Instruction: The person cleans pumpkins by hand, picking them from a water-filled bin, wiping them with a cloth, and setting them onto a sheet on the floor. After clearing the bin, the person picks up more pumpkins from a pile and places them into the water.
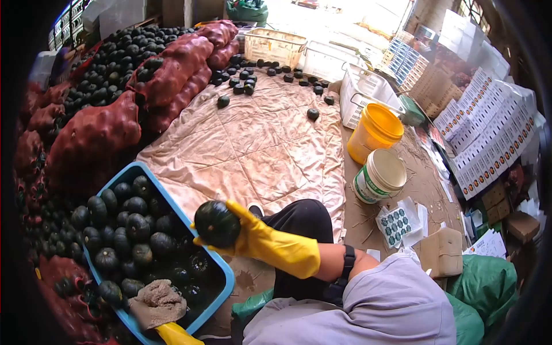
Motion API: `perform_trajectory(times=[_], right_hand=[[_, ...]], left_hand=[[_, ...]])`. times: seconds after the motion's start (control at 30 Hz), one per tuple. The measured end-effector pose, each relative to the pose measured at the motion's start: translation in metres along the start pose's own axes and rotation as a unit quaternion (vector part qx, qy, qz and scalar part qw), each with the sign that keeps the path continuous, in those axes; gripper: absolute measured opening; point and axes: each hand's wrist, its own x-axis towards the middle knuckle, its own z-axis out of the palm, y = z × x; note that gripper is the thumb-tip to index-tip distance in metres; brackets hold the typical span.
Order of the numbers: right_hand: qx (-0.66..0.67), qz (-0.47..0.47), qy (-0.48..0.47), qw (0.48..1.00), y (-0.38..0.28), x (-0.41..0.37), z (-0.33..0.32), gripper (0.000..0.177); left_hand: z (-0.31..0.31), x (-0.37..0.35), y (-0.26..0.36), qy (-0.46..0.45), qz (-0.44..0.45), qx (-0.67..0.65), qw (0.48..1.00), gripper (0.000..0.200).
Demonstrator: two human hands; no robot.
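Note:
My right hand [247, 233], in a yellow rubber glove, grips a round dark green pumpkin [217, 224] above the right rim of a blue tub [221, 261]. The tub holds many more dark green pumpkins [138, 227], and some near its front end look wet. At that front end is my left hand [177, 333], also yellow-gloved, with a beige cloth [158, 303] over it. The cloth hides the left fingers and appears to be held by them, low inside the tub.
Red mesh sacks [95, 138] and a pumpkin heap [123, 57] line the left. Loose pumpkins [247, 80] lie across the far end of a pink quilt [253, 144]. Right stand a yellow bucket [371, 135], a white bucket [379, 175], white crates [365, 95] and sticker sheets [397, 225].

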Motion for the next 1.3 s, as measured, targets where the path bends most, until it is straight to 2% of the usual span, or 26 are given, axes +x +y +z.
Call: perform_trajectory(times=[0.03, 0.07, 0.1, 0.13, 0.17, 0.2, 0.23, 0.3, 0.37, 0.43, 0.47, 0.53, 0.6, 0.67, 0.73, 0.8, 0.83, 0.9, 0.97, 1.0, 1.07, 1.13, 1.2, 1.27, 1.3], right_hand=[[-0.018, -0.079, 0.0, 0.997, -0.047, -0.007, 0.005, 0.069], [-0.136, -0.24, 0.061, 0.959, -0.11, -0.028, 0.038, 0.067], [-0.135, -0.328, 0.063, 0.933, -0.187, -0.041, 0.058, 0.064], [-0.054, -0.458, 0.094, 0.882, -0.26, -0.056, 0.082, 0.059], [-0.036, -0.56, 0.076, 0.824, -0.347, -0.066, 0.09, 0.054], [-0.034, -0.513, 0.009, 0.858, -0.483, -0.089, 0.043, 0.05], [-0.115, -0.511, 0.039, 0.851, -0.483, -0.085, 0.05, 0.049], [-0.263, -0.497, 0.108, 0.82, -0.445, -0.06, 0.066, 0.045], [-0.411, -0.444, 0.179, 0.776, -0.376, -0.024, 0.083, 0.041], [-0.507, -0.337, 0.146, 0.78, -0.277, 0.01, 0.079, 0.042], [-0.518, -0.274, 0.082, 0.806, -0.221, 0.019, 0.073, 0.044], [-0.63, -0.098, -0.015, 0.77, -0.137, 0.038, 0.048, 0.047], [-0.786, -0.038, -0.164, 0.595, -0.064, 0.043, 0.032, 0.046], [-0.899, -0.044, -0.224, 0.373, 0.005, 0.061, 0.012, 0.05], [-0.897, 0.023, -0.223, 0.381, 0.064, 0.068, 0.001, 0.052], [-0.939, 0.039, -0.194, 0.281, 0.121, 0.077, -0.004, 0.057], [-0.944, -0.024, -0.192, 0.267, 0.143, 0.089, -0.029, 0.06], [-0.969, -0.03, -0.135, 0.204, 0.17, 0.117, -0.074, 0.064], [-0.988, 0.101, -0.033, 0.115, 0.193, 0.13, -0.076, 0.069], [-0.986, 0.11, -0.004, 0.123, 0.2, 0.141, -0.085, 0.074], [-0.972, 0.091, -0.021, 0.214, 0.194, 0.154, -0.107, 0.075], [-0.964, 0.115, -0.06, 0.233, 0.186, 0.175, -0.134, 0.085], [-0.928, 0.091, -0.045, 0.358, 0.179, 0.17, -0.142, 0.091], [-0.754, 0.209, -0.042, 0.622, 0.159, 0.168, -0.124, 0.089], [-0.812, 0.036, -0.173, 0.556, 0.156, 0.169, -0.145, 0.08]], left_hand=[[-0.002, 0.0, 0.005, 0.008, 0.022, 0.083, 0.996, 0.035], [-0.008, -0.003, 0.006, 0.013, 0.032, 0.15, 0.988, 0.035], [-0.008, -0.004, 0.01, 0.011, 0.037, 0.181, 0.983, 0.034], [-0.012, -0.007, 0.012, 0.014, 0.039, 0.207, 0.978, 0.034], [-0.014, -0.009, 0.014, 0.013, 0.038, 0.223, 0.974, 0.034], [-0.016, -0.012, 0.017, 0.013, 0.038, 0.235, 0.971, 0.033], [-0.019, -0.012, 0.019, 0.015, 0.039, 0.245, 0.969, 0.033], [-0.025, -0.013, 0.019, 0.017, 0.049, 0.248, 0.967, 0.032], [-0.035, -0.011, 0.015, 0.022, 0.06, 0.234, 0.97, 0.032], [-0.05, -0.01, 0.008, 0.021, 0.075, 0.203, 0.976, 0.031], [-0.06, -0.017, 0.003, 0.019, 0.074, 0.202, 0.977, 0.031], [-0.071, -0.009, 0.021, 0.029, 0.097, 0.185, 0.977, 0.03], [-0.082, -0.008, 0.034, 0.033, 0.11, 0.2, 0.973, 0.029], [-0.095, -0.012, 0.038, 0.036, 0.117, 0.243, 0.962, 0.029], [-0.102, -0.023, 0.035, 0.021, 0.117, 0.298, 0.947, 0.028], [-0.103, -0.041, 0.029, -0.003, 0.113, 0.367, 0.923, 0.028], [-0.102, -0.051, 0.025, -0.017, 0.113, 0.406, 0.907, 0.027], [-0.097, -0.067, 0.018, -0.039, 0.107, 0.473, 0.874, 0.027], [-0.088, -0.075, 0.011, -0.058, 0.101, 0.529, 0.841, 0.026], [-0.084, -0.076, 0.01, -0.063, 0.095, 0.549, 0.828, 0.026], [-0.075, -0.077, 0.009, -0.079, 0.086, 0.583, 0.804, 0.026], [-0.069, -0.08, 0.008, -0.101, 0.075, 0.611, 0.781, 0.025], [-0.067, -0.074, 0.012, -0.125, 0.068, 0.634, 0.76, 0.025], [-0.068, -0.061, 0.018, -0.147, 0.065, 0.657, 0.737, 0.024], [-0.067, -0.054, 0.021, -0.152, 0.07, 0.662, 0.731, 0.024]])
